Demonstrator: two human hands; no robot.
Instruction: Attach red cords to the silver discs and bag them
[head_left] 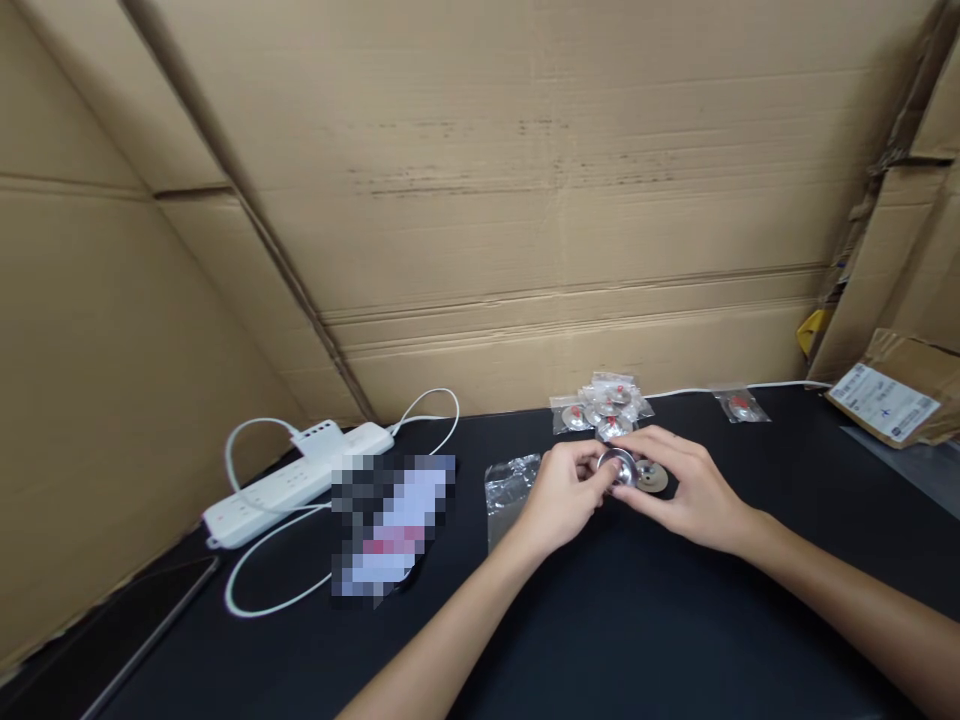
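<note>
Between my two hands is a small shiny round metal dish [627, 470]. The fingers of my left hand [568, 492] are closed on its left side, thumb pressed on its face. My right hand [694, 488] grips the same dish from the right, fingers at its far edge and thumb at its near edge. Just to the right, partly under my right hand, a flat metal disc [651, 478] with small holes shows; I cannot tell if it touches the dish. Left of my left hand lies a clear plastic bag [510, 485]. Behind my hands is a pile of bagged metal discs [611, 400].
Another bagged disc [741, 406] lies at the back right, near a cardboard box [892, 395] with a white label. A white power strip [277, 495] with looped cables and a pixelated object [397, 525] occupy the left. Cardboard walls [555, 200] bound the black table [637, 640].
</note>
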